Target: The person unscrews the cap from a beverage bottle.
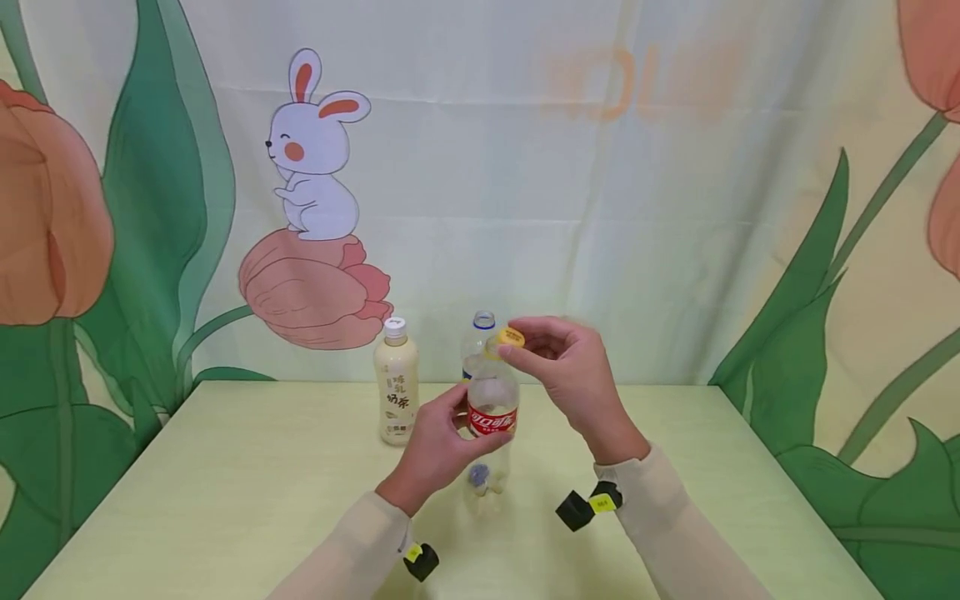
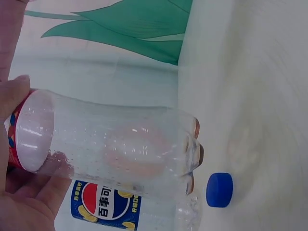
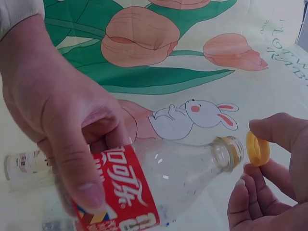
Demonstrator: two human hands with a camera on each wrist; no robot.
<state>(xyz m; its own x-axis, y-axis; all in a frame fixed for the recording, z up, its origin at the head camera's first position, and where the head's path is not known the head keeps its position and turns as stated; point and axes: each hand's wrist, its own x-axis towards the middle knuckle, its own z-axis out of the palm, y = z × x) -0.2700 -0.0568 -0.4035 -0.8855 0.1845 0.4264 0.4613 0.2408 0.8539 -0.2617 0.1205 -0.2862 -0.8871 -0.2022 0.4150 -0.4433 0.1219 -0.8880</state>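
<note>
My left hand grips a clear plastic bottle with a red label round its middle, holding it above the table. Thumb and fingers of my right hand pinch a yellow cap just off the bottle's open mouth; a small gap shows between cap and neck in the right wrist view. Behind it stands an uncapped clear bottle with a blue neck ring, whose blue label shows in the left wrist view. A blue cap lies on the table near the bottles' bases.
A cream-coloured milk tea bottle with a white cap stands to the left on the pale green table. A printed cloth with a rabbit and tulips hangs behind the table.
</note>
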